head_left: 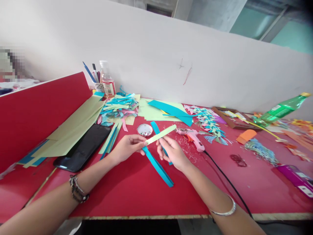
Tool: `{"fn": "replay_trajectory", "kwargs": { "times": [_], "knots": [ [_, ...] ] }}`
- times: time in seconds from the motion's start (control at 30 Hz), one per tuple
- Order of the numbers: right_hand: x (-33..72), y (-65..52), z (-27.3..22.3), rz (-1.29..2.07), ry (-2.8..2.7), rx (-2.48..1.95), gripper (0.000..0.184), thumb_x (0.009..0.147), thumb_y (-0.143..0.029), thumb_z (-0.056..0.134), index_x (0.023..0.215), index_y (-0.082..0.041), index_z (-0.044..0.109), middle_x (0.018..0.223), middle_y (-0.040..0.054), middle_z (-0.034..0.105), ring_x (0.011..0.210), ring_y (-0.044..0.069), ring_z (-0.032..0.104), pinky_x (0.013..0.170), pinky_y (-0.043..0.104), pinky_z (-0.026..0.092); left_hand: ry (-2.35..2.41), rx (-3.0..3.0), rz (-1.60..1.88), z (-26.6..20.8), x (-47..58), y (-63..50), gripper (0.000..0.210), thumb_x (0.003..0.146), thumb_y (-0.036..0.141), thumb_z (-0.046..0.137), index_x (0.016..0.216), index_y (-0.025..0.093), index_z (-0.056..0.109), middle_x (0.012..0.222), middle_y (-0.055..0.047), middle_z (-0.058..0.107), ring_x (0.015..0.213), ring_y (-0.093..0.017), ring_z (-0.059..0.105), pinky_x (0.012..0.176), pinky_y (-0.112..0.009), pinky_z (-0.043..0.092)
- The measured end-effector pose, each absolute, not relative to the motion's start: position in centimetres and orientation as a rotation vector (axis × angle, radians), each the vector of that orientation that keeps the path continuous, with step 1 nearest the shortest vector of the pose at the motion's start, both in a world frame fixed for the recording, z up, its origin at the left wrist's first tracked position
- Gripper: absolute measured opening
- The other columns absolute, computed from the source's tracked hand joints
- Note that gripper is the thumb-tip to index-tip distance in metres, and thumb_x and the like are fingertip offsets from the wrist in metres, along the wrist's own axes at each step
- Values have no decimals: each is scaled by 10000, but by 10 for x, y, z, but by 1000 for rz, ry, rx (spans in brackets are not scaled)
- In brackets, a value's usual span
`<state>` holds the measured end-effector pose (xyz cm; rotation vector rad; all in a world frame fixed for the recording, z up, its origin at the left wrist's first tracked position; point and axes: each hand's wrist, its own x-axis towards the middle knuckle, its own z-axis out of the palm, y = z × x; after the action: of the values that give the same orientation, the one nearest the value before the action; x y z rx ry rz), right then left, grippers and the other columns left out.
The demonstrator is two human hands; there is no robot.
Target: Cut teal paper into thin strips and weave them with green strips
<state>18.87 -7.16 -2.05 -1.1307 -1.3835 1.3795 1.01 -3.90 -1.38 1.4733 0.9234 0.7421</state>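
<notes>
My left hand [133, 146] pinches the lower left end of a pale green paper strip [163, 133], where a folded blue paper strip [157, 168] crosses it and hangs toward the table's front. My right hand [172, 151] grips a second blue strip [155, 128], which passes behind the green one and comes out below the fingers. Just beyond the hands lies a round white lid [144, 130] with small bits in it. A pink glue gun [193, 137] rests on its side to the right of my right hand.
A black phone [83, 148] and long paper sheets [70, 130] lie at left. Behind are a heap of cut strips [122, 107], a clear bottle [107, 80] and pens. Finished-looking paper braids [207, 120], a tilted green bottle [281, 109] and a purple box [295, 178] are at right.
</notes>
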Motion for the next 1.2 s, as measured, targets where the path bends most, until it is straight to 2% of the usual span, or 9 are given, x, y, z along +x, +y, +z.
{"fn": "replay_trajectory", "kwargs": {
  "times": [0.13, 0.3, 0.7, 0.83, 1.1, 1.2],
  "knots": [
    [190, -71, -19, 1295, -1435, -1178, 276, 808, -404, 408, 745, -157, 513, 430, -69, 457, 271, 17, 297, 295, 160, 185, 934, 1493, 724, -13, 10, -40, 200, 690, 330, 584, 709, 131, 591, 547, 24, 584, 467, -80, 556, 502, -176, 434],
    [190, -73, -18, 1307, -1435, -1133, 308, 834, -402, 352, 768, -158, 528, 435, -66, 459, 286, 20, 306, 309, 159, 197, 970, 1465, 751, -12, 11, -40, 186, 695, 319, 582, 691, 133, 580, 538, 39, 571, 462, -66, 547, 509, -165, 422],
    [190, -76, -15, 1302, -1671, -1212, 295, 833, -386, 354, 712, -165, 506, 450, -66, 447, 306, 32, 355, 327, 155, 277, 900, 1318, 818, -10, 10, -40, 226, 653, 349, 623, 691, 129, 583, 608, 41, 582, 484, -52, 536, 530, -163, 443],
    [191, -76, -16, 1303, -1698, -1209, 301, 834, -398, 351, 683, -172, 479, 451, -63, 429, 337, 40, 357, 344, 159, 278, 905, 1262, 846, -12, 10, -39, 269, 628, 356, 643, 759, 137, 555, 687, 28, 615, 490, -56, 546, 541, -182, 460],
    [190, -78, -13, 1275, -1718, -1142, 295, 843, -397, 344, 675, -181, 455, 494, -55, 407, 422, 54, 377, 398, 174, 288, 882, 1285, 827, -15, 8, -38, 463, 678, 319, 616, 1084, 155, 466, 621, 34, 612, 556, -85, 592, 613, -212, 475],
    [191, -78, -12, 1308, -1756, -1145, 296, 842, -395, 346, 660, -183, 444, 513, -51, 407, 434, 59, 377, 406, 179, 290, 853, 1269, 811, -15, 8, -37, 443, 675, 317, 618, 1068, 152, 501, 680, 15, 633, 568, -81, 591, 626, -213, 475]
  ]
}}
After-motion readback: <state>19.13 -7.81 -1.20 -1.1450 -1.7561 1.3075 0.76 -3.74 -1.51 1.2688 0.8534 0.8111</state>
